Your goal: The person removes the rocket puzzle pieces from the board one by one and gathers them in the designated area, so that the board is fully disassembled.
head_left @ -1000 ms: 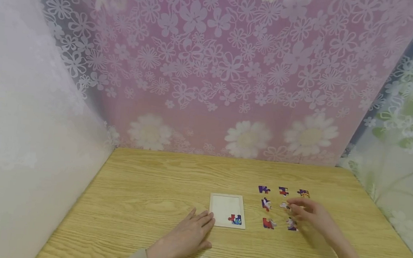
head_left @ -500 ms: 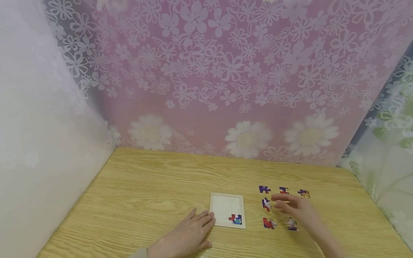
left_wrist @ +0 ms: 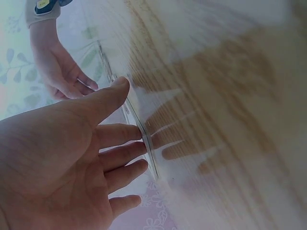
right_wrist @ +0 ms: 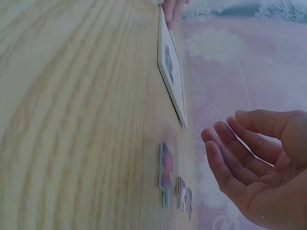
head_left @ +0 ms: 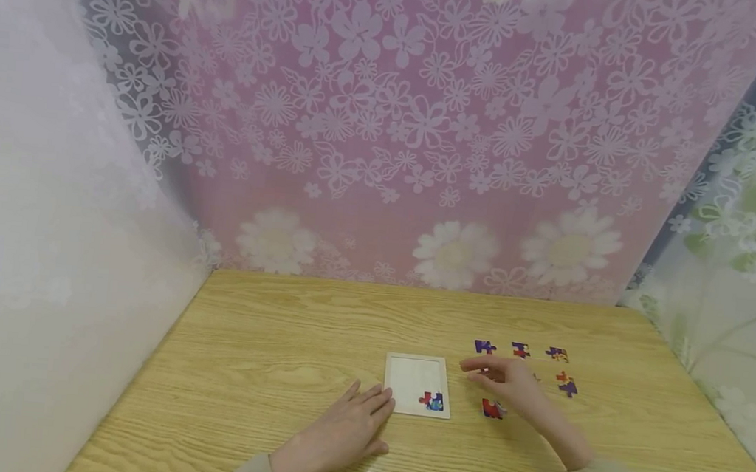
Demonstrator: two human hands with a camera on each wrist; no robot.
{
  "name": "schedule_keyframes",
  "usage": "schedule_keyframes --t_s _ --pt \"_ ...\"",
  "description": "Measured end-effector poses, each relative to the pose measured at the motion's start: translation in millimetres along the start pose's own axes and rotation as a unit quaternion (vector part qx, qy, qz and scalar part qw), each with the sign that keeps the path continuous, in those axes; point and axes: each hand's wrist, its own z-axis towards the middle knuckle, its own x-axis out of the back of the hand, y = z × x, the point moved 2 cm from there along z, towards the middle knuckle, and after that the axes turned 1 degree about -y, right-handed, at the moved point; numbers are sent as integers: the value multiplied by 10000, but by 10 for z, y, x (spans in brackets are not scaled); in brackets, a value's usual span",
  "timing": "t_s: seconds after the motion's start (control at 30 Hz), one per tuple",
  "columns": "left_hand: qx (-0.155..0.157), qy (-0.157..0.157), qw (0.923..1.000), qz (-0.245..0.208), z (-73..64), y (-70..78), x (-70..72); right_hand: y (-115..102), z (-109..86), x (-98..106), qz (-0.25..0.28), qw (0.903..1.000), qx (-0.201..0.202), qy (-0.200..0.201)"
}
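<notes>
A white puzzle frame (head_left: 394,371) lies flat on the table; red-and-blue jigsaw pieces (head_left: 433,401) sit in its lower right corner. My left hand (head_left: 343,422) lies beside it, straight fingertips touching its left edge, as the left wrist view also shows. To the frame's right, my right hand (head_left: 506,383) hovers above loose jigsaw pieces, its fingers loosely bent and apart. In the right wrist view nothing shows between the fingers (right_wrist: 228,141) and thumb. The hand and forearm hide some pieces; a red piece (head_left: 492,409) shows just below.
A back row of pieces, purple (head_left: 485,347), red-and-purple (head_left: 520,349) and orange-and-purple (head_left: 557,354), lies beyond the right hand. Another piece (head_left: 567,384) lies to its right. The flowered curtain (head_left: 381,192) stands behind the wooden table (head_left: 264,331).
My right hand has moved left across the pieces toward the frame, uncovering the piece at the right and covering others. My left hand has stayed at the frame's edge.
</notes>
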Motion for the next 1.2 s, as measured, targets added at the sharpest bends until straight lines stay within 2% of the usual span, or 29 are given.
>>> schedule_keyframes --t_s 0.27,0.53,0.87,1.2 --pt "24 -33 10000 24 7 10 2 -81 72 -215 -468 9984 -47 -318" --pt "95 -154 9998 -46 21 8 -11 -112 118 -356 -828 9950 79 -548" --pt "66 -95 9999 75 22 5 -22 -184 129 -453 -1271 9901 257 -528" --pt "66 -59 9999 132 11 8 -18 -195 134 -502 -1913 9792 528 -421"
